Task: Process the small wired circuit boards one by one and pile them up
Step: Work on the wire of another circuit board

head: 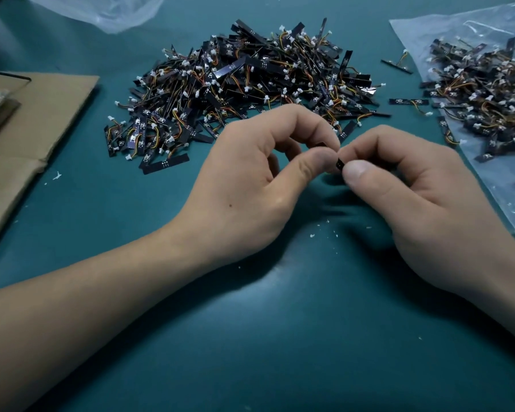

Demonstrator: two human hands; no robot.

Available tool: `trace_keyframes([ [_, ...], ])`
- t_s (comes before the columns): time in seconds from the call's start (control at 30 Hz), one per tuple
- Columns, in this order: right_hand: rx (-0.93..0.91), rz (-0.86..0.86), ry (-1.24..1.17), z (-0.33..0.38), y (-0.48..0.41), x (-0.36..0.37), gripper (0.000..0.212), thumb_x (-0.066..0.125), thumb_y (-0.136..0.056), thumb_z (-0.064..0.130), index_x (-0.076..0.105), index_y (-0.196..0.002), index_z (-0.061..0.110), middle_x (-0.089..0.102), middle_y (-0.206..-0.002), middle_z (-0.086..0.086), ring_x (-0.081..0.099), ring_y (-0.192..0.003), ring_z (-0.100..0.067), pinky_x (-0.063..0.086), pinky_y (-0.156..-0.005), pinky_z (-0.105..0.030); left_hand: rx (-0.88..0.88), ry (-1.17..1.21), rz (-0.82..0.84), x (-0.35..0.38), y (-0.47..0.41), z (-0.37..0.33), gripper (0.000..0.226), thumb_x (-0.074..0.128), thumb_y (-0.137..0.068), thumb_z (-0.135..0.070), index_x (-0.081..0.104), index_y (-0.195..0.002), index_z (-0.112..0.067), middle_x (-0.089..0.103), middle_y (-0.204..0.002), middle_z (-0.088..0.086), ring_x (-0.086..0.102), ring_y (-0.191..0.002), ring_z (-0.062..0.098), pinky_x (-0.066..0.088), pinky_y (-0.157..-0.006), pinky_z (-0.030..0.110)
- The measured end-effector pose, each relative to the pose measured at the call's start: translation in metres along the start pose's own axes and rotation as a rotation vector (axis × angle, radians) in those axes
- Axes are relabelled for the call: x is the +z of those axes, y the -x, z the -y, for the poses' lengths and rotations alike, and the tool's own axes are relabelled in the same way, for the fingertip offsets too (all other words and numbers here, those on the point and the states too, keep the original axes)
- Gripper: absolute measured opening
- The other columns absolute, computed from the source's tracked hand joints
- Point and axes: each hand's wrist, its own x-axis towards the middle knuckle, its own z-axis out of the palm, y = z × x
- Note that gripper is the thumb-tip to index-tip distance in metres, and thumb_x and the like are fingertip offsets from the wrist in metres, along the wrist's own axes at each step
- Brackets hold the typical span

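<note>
Both arms were bare along all of their visible length. The left hand (250, 185) was broad, with one small dark mole (230, 206) on its back and fine creases over the knuckles. Its forearm (87, 307) looked smooth and filled the lower left of the view. The right hand (414, 197) showed a wide thumbnail (358, 169), pale, cut short and rounded at the tip. The fingers (304, 120) of both hands were thick and blunt-ended, with plain short nails
</note>
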Motion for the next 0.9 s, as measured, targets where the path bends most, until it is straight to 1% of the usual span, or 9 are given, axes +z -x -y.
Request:
trace_keyframes([
  [0.07, 0.000, 0.034, -0.041, -0.0009, -0.0006, -0.0016, 0.036, 0.048, -0.096, 0.047, 0.071, -0.092, 0.020, 0.071, -0.085, -0.004, 0.065, -0.079, -0.024, 0.049, -0.075, -0.043, -0.011, 0.021, -0.003, -0.0001, -0.0002, 0.0005, 0.012, 0.069, -0.096, -0.012, 0.067, -0.094, -0.024, 0.065, -0.083, -0.018, 0.060, -0.075, 0.015, 0.048, -0.065, 0.045],
  [0.2, -0.009, 0.002, -0.139, -0.0024, -0.0002, -0.0029, 0.032, 0.051, -0.098, 0.042, 0.072, -0.086, 0.022, 0.072, -0.081, -0.010, 0.068, -0.079, -0.034, 0.053, -0.076, -0.057, -0.037, 0.127, 0.018, -0.0007, 0.0014, -0.0006, 0.005, 0.065, -0.097, -0.018, 0.066, -0.102, -0.015, 0.062, -0.086, -0.015, 0.055, -0.075, 0.014, 0.045, -0.063, 0.049],
  [0.3, -0.019, -0.006, -0.216, -0.0023, 0.0009, -0.0025, 0.024, 0.056, -0.098, 0.037, 0.067, -0.090, 0.017, 0.076, -0.086, -0.003, 0.071, -0.080, -0.024, 0.057, -0.077, -0.056, -0.037, 0.167, -0.014, -0.0021, 0.0008, -0.0031, 0.021, 0.059, -0.096, -0.030, 0.063, -0.107, -0.013, 0.057, -0.086, -0.005, 0.049, -0.073, 0.028, 0.041, -0.063, 0.041],
  [0.4, -0.025, 0.015, -0.184, -0.0031, 0.0009, -0.0009, 0.019, 0.059, -0.096, 0.036, 0.065, -0.091, 0.018, 0.076, -0.085, 0.001, 0.069, -0.075, -0.026, 0.055, -0.072, -0.050, -0.074, 0.181, -0.018, -0.0024, 0.0005, -0.0052, 0.029, 0.054, -0.094, -0.036, 0.060, -0.100, -0.008, 0.049, -0.076, 0.004, 0.042, -0.067, 0.017, 0.036, -0.062, 0.027],
  [0.5, -0.047, 0.007, -0.162, -0.0024, 0.0017, -0.0010, 0.014, 0.061, -0.096, 0.031, 0.066, -0.088, 0.020, 0.074, -0.082, 0.002, 0.067, -0.072, -0.019, 0.054, -0.067, -0.036, -0.132, 0.172, 0.042, -0.0023, 0.0004, -0.0058, 0.031, 0.051, -0.093, -0.040, 0.055, -0.090, -0.009, 0.044, -0.069, 0.006, 0.039, -0.064, 0.019, 0.034, -0.060, 0.033],
  [0.53, -0.051, 0.002, -0.156, -0.0021, 0.0020, -0.0012, 0.014, 0.062, -0.096, 0.030, 0.066, -0.087, 0.020, 0.074, -0.081, 0.001, 0.066, -0.071, -0.020, 0.053, -0.066, -0.035, -0.141, 0.163, 0.072, -0.0023, 0.0002, -0.0055, 0.031, 0.050, -0.094, -0.039, 0.055, -0.085, -0.010, 0.043, -0.067, 0.004, 0.039, -0.063, 0.017, 0.033, -0.060, 0.033],
  [0.63, -0.047, 0.000, -0.136, -0.0019, 0.0022, -0.0008, 0.017, 0.063, -0.093, 0.035, 0.067, -0.084, 0.021, 0.071, -0.076, -0.005, 0.063, -0.067, -0.028, 0.051, -0.064, -0.048, -0.154, 0.088, 0.129, -0.0018, 0.0001, -0.0028, 0.036, 0.048, -0.100, -0.028, 0.057, -0.070, -0.011, 0.044, -0.060, 0.007, 0.039, -0.059, 0.009, 0.032, -0.058, 0.028],
  [0.73, -0.042, 0.011, -0.143, -0.0015, 0.0015, -0.0011, 0.020, 0.061, -0.093, 0.037, 0.067, -0.084, 0.020, 0.072, -0.077, -0.004, 0.063, -0.067, -0.030, 0.050, -0.065, -0.049, -0.153, 0.055, 0.120, -0.0020, 0.0004, -0.0027, 0.039, 0.047, -0.100, -0.020, 0.059, -0.066, -0.008, 0.047, -0.059, 0.014, 0.038, -0.056, 0.007, 0.032, -0.056, 0.025],
  [0.9, -0.025, 0.013, -0.192, -0.0026, 0.0021, -0.0020, 0.020, 0.060, -0.090, 0.035, 0.065, -0.082, 0.018, 0.074, -0.080, -0.001, 0.065, -0.071, -0.031, 0.052, -0.067, -0.053, -0.119, 0.059, 0.164, -0.0023, 0.0022, -0.0051, 0.033, 0.054, -0.097, -0.018, 0.060, -0.068, -0.003, 0.044, -0.057, 0.014, 0.038, -0.055, 0.013, 0.031, -0.054, 0.025],
])
